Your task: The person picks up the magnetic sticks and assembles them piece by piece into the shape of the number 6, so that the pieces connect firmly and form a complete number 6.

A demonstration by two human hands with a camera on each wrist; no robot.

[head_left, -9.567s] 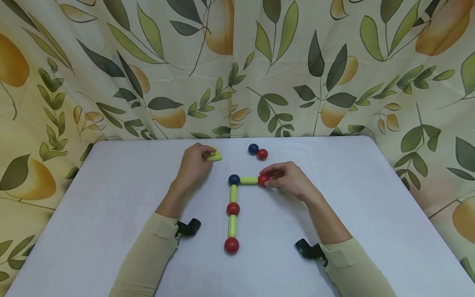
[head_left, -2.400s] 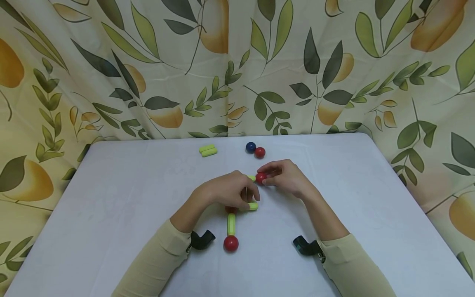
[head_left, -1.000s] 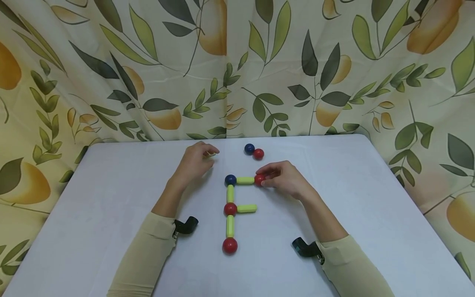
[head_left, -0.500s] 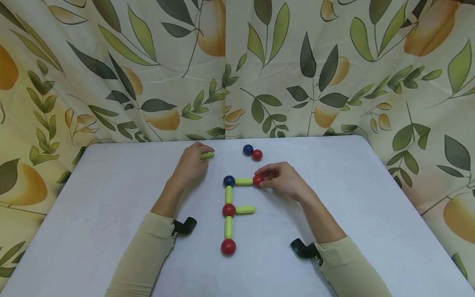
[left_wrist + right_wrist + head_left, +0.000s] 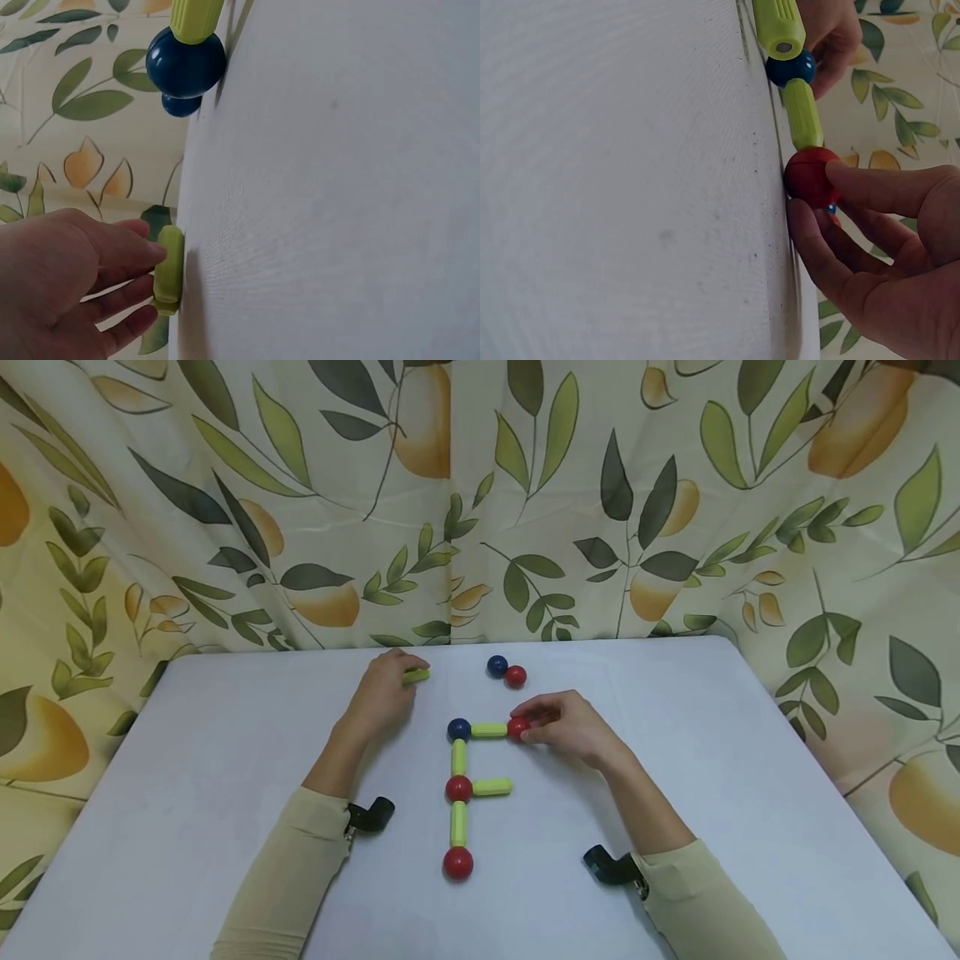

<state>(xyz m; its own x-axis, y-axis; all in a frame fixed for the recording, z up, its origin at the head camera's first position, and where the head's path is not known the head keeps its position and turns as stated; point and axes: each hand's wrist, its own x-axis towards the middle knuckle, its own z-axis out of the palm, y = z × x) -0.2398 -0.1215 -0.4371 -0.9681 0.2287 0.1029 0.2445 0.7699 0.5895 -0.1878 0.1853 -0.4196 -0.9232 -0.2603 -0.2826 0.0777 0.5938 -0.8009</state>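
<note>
In the head view, a frame of yellow-green magnetic rods and balls lies on the table. Its upright runs from a dark blue ball (image 5: 459, 729) through a red ball (image 5: 459, 788) to another red ball (image 5: 457, 863). A top rod (image 5: 489, 729) joins the blue ball to a right-hand red ball (image 5: 811, 178), which my right hand (image 5: 573, 727) pinches between thumb and fingers. From the middle ball a rod (image 5: 492, 787) points right, its metal-tipped end bare. At the back left, my left hand (image 5: 382, 689) pinches a loose green rod (image 5: 171, 262); a second rod shows partly behind it.
A loose blue ball (image 5: 497, 667) and a loose red ball (image 5: 515, 677) touch each other near the back edge of the white table (image 5: 225, 793). A leaf-patterned curtain (image 5: 525, 502) hangs behind that edge.
My left hand brought a rod to the middle red ball's right side, left it there and returned to the loose rods. My right hand has stayed on the red ball.
</note>
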